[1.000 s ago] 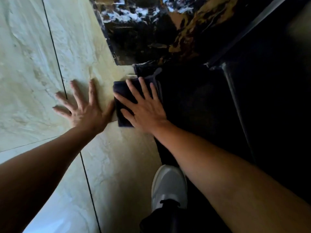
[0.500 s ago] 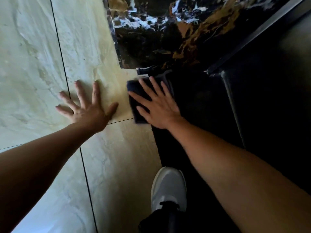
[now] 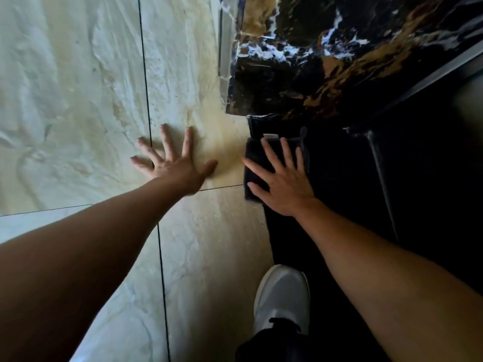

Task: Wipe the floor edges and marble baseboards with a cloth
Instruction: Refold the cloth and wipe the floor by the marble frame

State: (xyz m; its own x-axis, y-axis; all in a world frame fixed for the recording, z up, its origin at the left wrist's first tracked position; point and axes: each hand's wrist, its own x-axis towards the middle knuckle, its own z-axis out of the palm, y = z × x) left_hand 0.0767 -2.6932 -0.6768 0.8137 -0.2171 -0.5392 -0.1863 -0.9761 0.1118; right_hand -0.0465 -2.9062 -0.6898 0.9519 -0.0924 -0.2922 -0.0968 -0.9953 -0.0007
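Observation:
A dark folded cloth (image 3: pixel 254 163) lies flat on the edge where the cream tile floor (image 3: pixel 78 105) meets a black strip. My right hand (image 3: pixel 281 178) presses down on the cloth with fingers spread. My left hand (image 3: pixel 173 163) rests flat on the cream tile to the left of it, fingers splayed, holding nothing. Just beyond the cloth stands the black marble baseboard (image 3: pixel 326 61) with gold and white veins, its corner close to my right fingertips.
My white shoe (image 3: pixel 282 299) stands on the dark strip near the bottom, below my right forearm. A dark metal rail or frame (image 3: pixel 381 178) runs along the right. Dark grout lines (image 3: pixel 146 74) cross the cream tiles.
My right hand has slid the cloth to the right along the floor edge, onto the black strip below the marble corner. My left hand stays flat on the tile.

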